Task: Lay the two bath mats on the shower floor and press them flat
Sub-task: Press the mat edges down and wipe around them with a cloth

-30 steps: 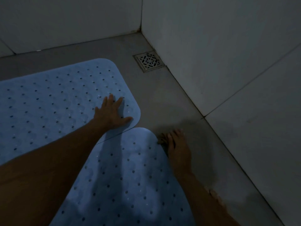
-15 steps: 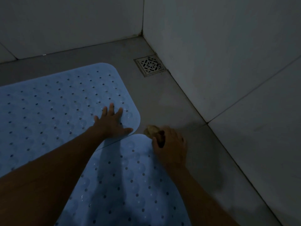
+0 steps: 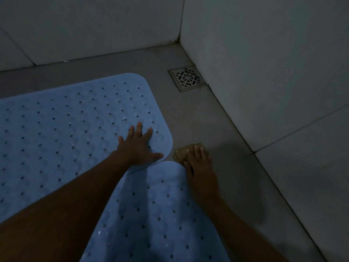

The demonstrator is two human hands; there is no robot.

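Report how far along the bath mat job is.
Done: the far mat and the near mat both lie on the shower floor. In hand: the left hand presses flat on the far mat's corner; the right hand rests on a tan pad beside the near mat. Left: likely pressing the near mat.

A: Any lettering on the far blue mat (image 3: 66, 129) or the near blue mat (image 3: 151, 214)?
B: None legible. Holes and bumps only. Light is dim.
A: And the drain grate (image 3: 187, 78), or the tan pad (image 3: 181, 150) under the right hand (image 3: 202, 173)?
B: Cut lattice on the grate, no characters. No readable mark on the pad or the wall tiles (image 3: 264, 53).
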